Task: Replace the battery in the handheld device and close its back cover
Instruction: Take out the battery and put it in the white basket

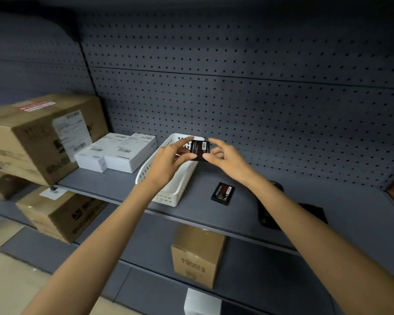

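A black battery (200, 148) with a red label is held up over the far end of a white basket (168, 194). My left hand (168, 161) pinches its left edge between thumb and fingers. My right hand (223, 156) pinches its right edge with thumb and forefinger. A second black battery (223, 193) lies flat on the grey shelf (114, 185) to the right of the basket. Further right lies the dark handheld device (267, 212), partly hidden by my right forearm, with a flat black piece (313, 212) beside it.
White boxes (116, 153) sit on the shelf left of the basket, and a large cardboard box (39, 137) stands at far left. More cardboard boxes (198, 255) rest on the lower shelf. A grey pegboard wall (259, 87) backs the shelf.
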Demonstrator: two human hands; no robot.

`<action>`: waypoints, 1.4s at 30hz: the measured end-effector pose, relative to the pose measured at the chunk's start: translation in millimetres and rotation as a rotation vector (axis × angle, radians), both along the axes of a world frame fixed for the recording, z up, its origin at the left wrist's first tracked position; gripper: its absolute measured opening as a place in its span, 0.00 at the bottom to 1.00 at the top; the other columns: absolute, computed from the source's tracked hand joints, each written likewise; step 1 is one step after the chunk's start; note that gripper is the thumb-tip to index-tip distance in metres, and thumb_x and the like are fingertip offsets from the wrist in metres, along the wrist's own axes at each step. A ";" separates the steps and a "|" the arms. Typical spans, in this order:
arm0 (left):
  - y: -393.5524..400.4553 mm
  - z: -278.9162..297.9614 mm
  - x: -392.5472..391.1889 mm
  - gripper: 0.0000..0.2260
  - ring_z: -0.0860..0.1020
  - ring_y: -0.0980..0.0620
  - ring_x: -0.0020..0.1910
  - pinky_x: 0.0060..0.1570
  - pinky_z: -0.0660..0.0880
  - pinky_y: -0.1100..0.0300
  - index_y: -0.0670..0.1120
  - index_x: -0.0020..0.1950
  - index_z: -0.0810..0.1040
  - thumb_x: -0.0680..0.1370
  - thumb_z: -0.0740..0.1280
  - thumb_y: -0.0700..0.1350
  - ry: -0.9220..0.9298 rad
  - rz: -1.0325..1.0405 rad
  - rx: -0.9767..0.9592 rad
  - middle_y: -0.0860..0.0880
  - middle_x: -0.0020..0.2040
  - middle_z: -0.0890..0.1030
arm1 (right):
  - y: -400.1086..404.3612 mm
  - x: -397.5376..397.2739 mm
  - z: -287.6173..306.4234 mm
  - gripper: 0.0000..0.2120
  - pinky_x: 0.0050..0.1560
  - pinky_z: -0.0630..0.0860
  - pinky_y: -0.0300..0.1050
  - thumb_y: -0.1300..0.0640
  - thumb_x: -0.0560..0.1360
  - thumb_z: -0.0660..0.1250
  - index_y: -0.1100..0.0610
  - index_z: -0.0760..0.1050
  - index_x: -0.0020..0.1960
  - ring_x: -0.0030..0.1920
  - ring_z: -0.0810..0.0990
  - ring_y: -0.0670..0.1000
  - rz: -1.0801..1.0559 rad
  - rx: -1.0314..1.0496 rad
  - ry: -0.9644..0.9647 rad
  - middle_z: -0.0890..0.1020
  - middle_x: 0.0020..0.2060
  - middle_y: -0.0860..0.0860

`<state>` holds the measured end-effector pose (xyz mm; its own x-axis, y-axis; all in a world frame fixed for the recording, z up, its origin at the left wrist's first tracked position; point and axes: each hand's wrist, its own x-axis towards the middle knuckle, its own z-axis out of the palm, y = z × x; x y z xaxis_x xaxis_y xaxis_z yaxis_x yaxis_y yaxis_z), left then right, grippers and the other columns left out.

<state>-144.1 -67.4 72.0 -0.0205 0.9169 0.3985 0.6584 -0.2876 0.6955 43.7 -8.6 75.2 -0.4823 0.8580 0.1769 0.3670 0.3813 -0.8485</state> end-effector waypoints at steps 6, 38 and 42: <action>6.8 -6.7 -62.1 0.23 0.82 0.57 0.54 0.60 0.75 0.64 0.52 0.72 0.72 0.77 0.69 0.53 0.023 0.038 -0.038 0.51 0.53 0.85 | 13.9 -58.6 -0.3 0.36 0.57 0.71 0.40 0.59 0.71 0.75 0.57 0.63 0.74 0.52 0.76 0.49 0.073 -0.026 -0.065 0.77 0.47 0.49; 40.9 -39.8 -83.8 0.23 0.64 0.47 0.77 0.77 0.44 0.43 0.43 0.66 0.72 0.77 0.66 0.55 1.194 -0.126 -0.247 0.40 0.66 0.78 | 40.7 -127.5 -27.9 0.32 0.68 0.51 0.59 0.32 0.55 0.76 0.50 0.77 0.52 0.56 0.73 0.52 0.019 0.209 -1.187 0.81 0.48 0.48; 40.2 -42.0 -83.5 0.23 0.66 0.48 0.75 0.77 0.45 0.44 0.44 0.64 0.74 0.75 0.69 0.56 1.155 -0.098 -0.234 0.41 0.65 0.79 | 38.1 -128.6 -27.1 0.32 0.70 0.49 0.62 0.33 0.57 0.76 0.51 0.74 0.52 0.59 0.71 0.54 0.010 0.207 -1.222 0.79 0.49 0.50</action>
